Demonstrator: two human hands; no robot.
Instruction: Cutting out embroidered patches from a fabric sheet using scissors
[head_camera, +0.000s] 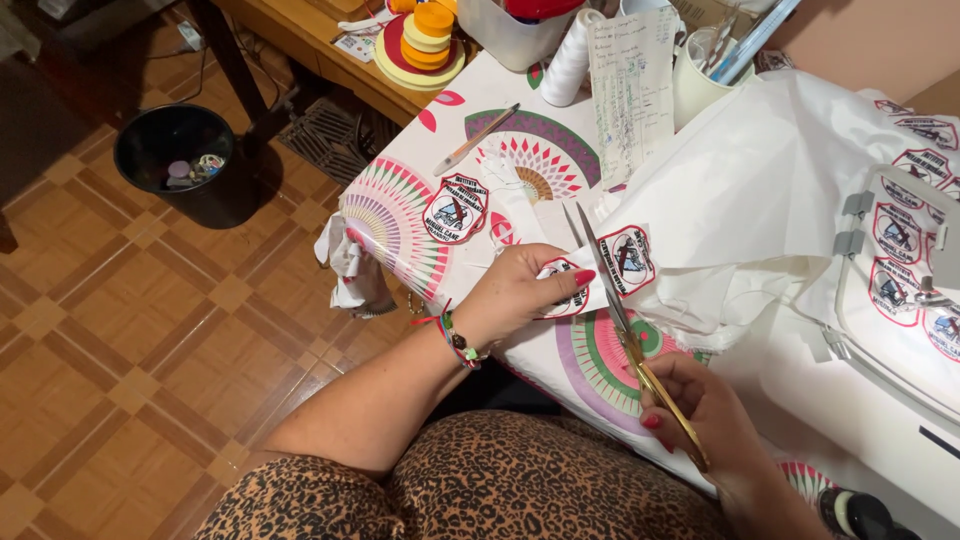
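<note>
Head view: near the frame's centre the left hand pinches a strip of white fabric bearing round red-edged embroidered patches, thumb on top and fingers curled beneath, while the right hand, lower and to the right, has its fingers closed through the gold handles of scissors whose parted blades straddle the fabric between two patches. A loose patch lies on the patterned tablecloth up and to the left, near a pencil, and a black bin stands on the tiled floor at upper left.
</note>
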